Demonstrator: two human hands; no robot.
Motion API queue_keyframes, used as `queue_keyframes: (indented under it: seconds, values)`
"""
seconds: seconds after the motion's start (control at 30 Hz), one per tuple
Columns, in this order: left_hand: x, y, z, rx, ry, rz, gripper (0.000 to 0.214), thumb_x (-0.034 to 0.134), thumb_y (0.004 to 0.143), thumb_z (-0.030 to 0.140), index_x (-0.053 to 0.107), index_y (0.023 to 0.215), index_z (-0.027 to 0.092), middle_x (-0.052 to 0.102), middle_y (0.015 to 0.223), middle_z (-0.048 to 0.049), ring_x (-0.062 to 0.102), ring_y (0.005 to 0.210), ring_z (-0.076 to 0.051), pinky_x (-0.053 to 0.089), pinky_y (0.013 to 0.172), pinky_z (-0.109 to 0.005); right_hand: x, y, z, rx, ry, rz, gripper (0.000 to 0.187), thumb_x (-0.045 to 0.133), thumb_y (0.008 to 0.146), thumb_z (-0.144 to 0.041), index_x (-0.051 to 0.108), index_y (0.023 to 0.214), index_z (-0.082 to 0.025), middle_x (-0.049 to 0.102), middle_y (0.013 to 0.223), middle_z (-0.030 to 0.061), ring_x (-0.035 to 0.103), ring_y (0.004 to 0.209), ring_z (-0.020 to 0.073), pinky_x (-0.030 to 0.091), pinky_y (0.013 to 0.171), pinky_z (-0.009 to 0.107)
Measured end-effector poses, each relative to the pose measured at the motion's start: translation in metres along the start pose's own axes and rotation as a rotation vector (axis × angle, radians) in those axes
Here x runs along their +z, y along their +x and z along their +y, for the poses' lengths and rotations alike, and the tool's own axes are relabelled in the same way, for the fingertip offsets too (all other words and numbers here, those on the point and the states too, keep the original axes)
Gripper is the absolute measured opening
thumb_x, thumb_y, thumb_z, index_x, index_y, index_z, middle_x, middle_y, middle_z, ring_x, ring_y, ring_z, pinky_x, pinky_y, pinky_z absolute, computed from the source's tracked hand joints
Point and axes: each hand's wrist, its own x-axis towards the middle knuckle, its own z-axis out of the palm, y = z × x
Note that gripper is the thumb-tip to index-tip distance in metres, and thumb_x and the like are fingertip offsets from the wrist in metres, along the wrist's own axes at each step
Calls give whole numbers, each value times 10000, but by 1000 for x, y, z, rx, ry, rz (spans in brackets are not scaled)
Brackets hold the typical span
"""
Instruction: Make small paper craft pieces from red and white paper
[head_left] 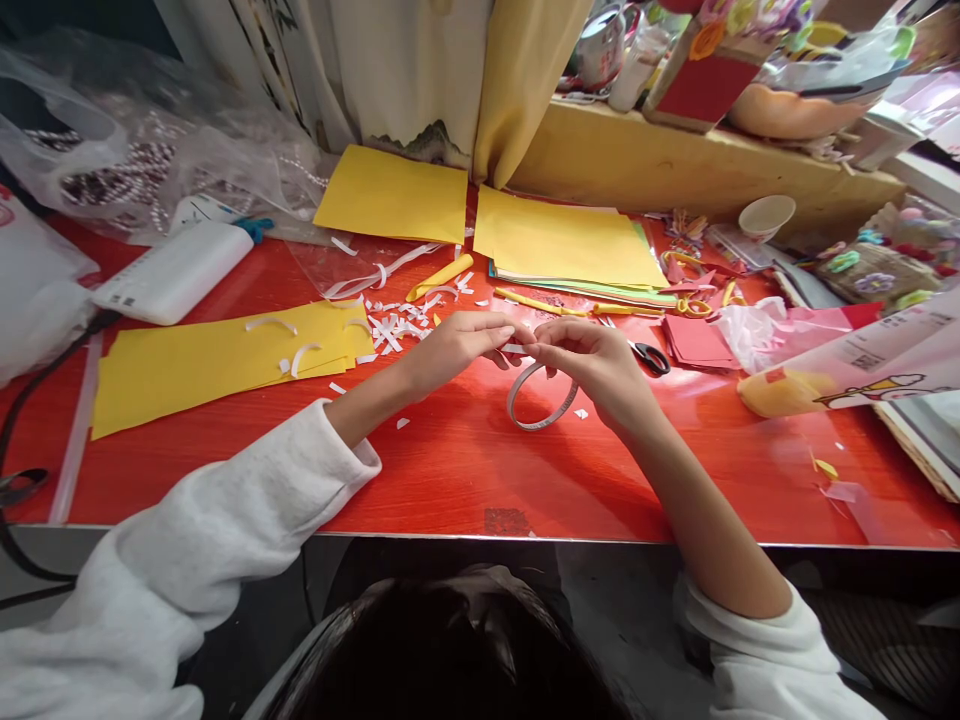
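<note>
Over the middle of the red table, my left hand (472,342) and my right hand (589,360) meet at the fingertips, both closed. Pinched between them is a short white strip (514,349) that looks like tape. A thin white ring, apparently a roll of tape (541,425), hangs just under my right fingers; the fingers partly hide where it joins the strip. Small white scraps (394,328) lie beside my left hand. Black-handled scissors (651,358) rest just beyond my right hand, their blades partly covered.
Yellow paper strips (172,365) lie at left near a white power bank (180,272). Yellow sheets (566,240) are stacked at the back, with a rolled yellow paper (440,277) nearby. Red paper squares (699,342) and a clear plastic bag (862,360) are at right.
</note>
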Motion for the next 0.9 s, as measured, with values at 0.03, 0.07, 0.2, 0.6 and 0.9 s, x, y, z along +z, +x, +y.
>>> queue_keyframes:
  seconds: [0.03, 0.07, 0.2, 0.6, 0.9]
  values:
    - [0, 0, 0, 2, 12, 2, 229, 474, 861, 228, 671, 878, 111, 647, 910, -74, 582, 858, -145, 483, 772, -280, 0, 0, 0, 1, -2, -1, 155, 677, 751, -298, 662, 720, -146, 585, 771, 40, 513, 668, 121, 436, 583, 255]
    - [0, 0, 0, 3, 23, 3, 232, 471, 862, 230, 670, 881, 111, 646, 907, -73, 582, 856, -145, 484, 770, -280, 0, 0, 0, 1, -4, -1, 158, 675, 751, -301, 661, 720, -147, 585, 770, 40, 512, 668, 121, 436, 585, 256]
    - [0, 0, 0, 0, 51, -4, 243, 455, 875, 232, 661, 906, 109, 643, 913, -78, 584, 854, -143, 489, 758, -274, -1, 0, 1, -1, -16, 14, 148, 670, 754, -286, 651, 718, -143, 586, 765, 37, 517, 694, 123, 426, 622, 257]
    - [-2, 1, -6, 8, 96, -6, 192, 504, 837, 171, 653, 944, 116, 652, 956, -62, 601, 832, -119, 498, 778, -258, 1, -1, 3, -1, -58, 42, 141, 657, 760, -280, 643, 735, -142, 609, 762, 35, 524, 708, 126, 411, 633, 261]
    - [1, 0, -6, 25, 77, 21, 171, 524, 822, 170, 641, 940, 130, 648, 936, -47, 606, 792, -108, 498, 772, -259, 3, 0, 5, -26, -114, 58, 140, 651, 767, -284, 633, 723, -152, 604, 757, 34, 513, 684, 124, 402, 604, 258]
